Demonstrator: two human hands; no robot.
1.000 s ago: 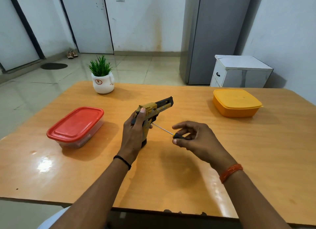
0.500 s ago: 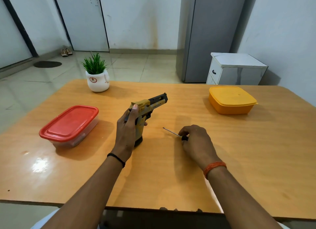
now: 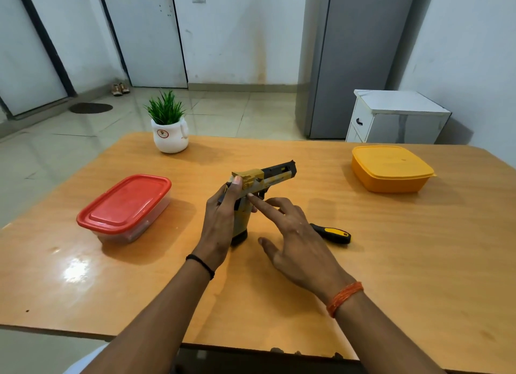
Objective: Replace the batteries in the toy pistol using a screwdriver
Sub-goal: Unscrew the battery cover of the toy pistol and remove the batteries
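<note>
The toy pistol [image 3: 261,179], yellow with a black forward slide and a black base to the grip, stands upright near the middle of the wooden table [image 3: 391,262], its grip base resting on the tabletop and its barrel pointing to the right and away from the person. The left hand [image 3: 220,225] grips the pistol's handle from the left side, fingers curled round it and thumb laid up against the rear of the slide. The right hand [image 3: 296,242] holds nothing: its fingers are spread and relaxed, and the extended index fingertip touches the pistol's frame just behind the trigger area. The screwdriver [image 3: 333,233], with a black and yellow handle, lies flat on the table just beyond the right hand; its shaft is hidden behind that hand. A black band sits on the left wrist and an orange thread band on the right wrist. To the left of the pistol stands a clear container with a red lid [image 3: 127,203]; to the far right, well apart, a closed orange container [image 3: 391,170]. A small potted plant [image 3: 169,125] in a white pot sits at the far edge of the table. Beyond the table are a grey refrigerator [image 3: 357,58] and a white cabinet [image 3: 396,116].
</note>
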